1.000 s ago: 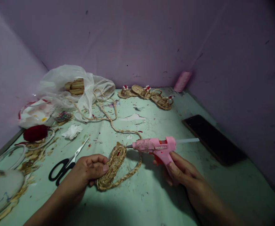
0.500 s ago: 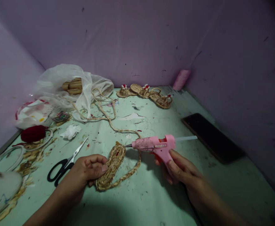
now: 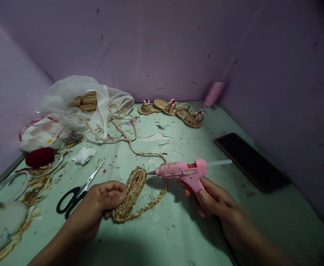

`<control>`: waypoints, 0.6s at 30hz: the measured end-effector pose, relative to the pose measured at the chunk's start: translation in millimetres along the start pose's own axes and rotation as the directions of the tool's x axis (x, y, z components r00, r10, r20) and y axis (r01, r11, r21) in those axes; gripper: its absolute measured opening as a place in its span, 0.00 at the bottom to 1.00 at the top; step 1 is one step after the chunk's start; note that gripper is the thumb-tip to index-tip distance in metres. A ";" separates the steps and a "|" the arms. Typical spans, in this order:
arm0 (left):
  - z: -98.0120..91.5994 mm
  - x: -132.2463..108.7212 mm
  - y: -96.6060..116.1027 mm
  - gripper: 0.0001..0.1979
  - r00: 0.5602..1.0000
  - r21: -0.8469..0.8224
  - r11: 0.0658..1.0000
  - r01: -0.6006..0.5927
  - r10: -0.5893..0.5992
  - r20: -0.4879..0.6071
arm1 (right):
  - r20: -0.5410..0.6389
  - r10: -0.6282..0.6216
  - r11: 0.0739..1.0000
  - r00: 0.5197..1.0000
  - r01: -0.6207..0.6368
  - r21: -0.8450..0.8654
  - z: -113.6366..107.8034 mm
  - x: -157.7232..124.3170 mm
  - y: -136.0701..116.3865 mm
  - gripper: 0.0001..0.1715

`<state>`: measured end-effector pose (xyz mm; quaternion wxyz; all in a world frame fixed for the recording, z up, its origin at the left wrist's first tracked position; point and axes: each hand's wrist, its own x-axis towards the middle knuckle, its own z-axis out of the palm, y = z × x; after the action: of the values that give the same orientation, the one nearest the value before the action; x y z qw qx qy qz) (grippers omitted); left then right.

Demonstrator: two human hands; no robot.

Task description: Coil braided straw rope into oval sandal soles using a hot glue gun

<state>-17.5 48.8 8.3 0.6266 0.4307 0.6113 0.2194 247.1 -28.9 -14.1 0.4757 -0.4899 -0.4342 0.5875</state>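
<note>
My left hand [image 3: 106, 199] pinches the left edge of a coiled sole of braided straw [image 3: 132, 192], thumb on top. From the sole's lower end a loose straw braid [image 3: 153, 202] curves right and runs back over the table. My right hand [image 3: 214, 199] is wrapped around the handle of a pink hot glue gun [image 3: 182, 170]. A translucent glue stick [image 3: 220, 162] sticks out of its back. The gun's nozzle points left, at the sole's upper right edge; whether it touches I cannot tell.
Scissors [image 3: 80, 190] lie beside my left hand. Behind are a plastic bag [image 3: 101, 111], small straw slippers [image 3: 166, 106] and a pink roll [image 3: 214, 94]. A phone [image 3: 252, 162] lies at right. Dark red yarn [image 3: 40, 157] and a white crumpled scrap [image 3: 83, 155] are at left.
The glue gun's nozzle stays at the sole's upper right edge, with only a very slight shift. Both hands keep their hold.
</note>
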 end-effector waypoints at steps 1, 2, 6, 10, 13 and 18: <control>-0.3 0.4 -0.6 0.18 1.000 -0.005 1.000 -0.004 0.004 0.003 | 0.004 0.002 1.000 1.000 -0.002 -0.007 -0.2 -0.1 0.0 0.17; -0.6 0.7 -1.1 0.18 1.000 -0.009 1.000 -0.008 0.008 0.007 | 0.003 0.003 1.000 1.000 -0.003 -0.015 -0.3 -0.2 -0.2 0.18; -0.5 0.7 -1.4 0.17 1.000 -0.019 1.000 -0.023 0.023 0.011 | -0.003 0.027 0.998 1.000 -0.027 -0.049 0.6 0.2 -2.7 0.18; 0.3 0.5 -0.4 0.18 1.000 -0.018 1.000 -0.014 0.014 -0.006 | 0.034 0.012 0.999 0.999 -0.011 -0.039 1.9 -0.2 -4.1 0.19; 0.0 1.2 -1.1 0.18 1.000 -0.019 1.000 -0.022 0.022 -0.001 | 0.064 0.015 1.000 0.998 -0.014 -0.010 0.5 -2.2 -2.8 0.19; -0.3 -0.8 -1.0 0.17 1.000 0.025 1.000 -0.005 0.005 -0.016 | -0.108 0.095 0.994 0.990 -0.089 0.065 -12.2 6.7 -13.2 0.18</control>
<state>-18.1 47.7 8.0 0.6156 0.4382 0.6180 0.2171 260.5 -19.5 -4.1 0.4861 -0.5268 -0.3660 0.5935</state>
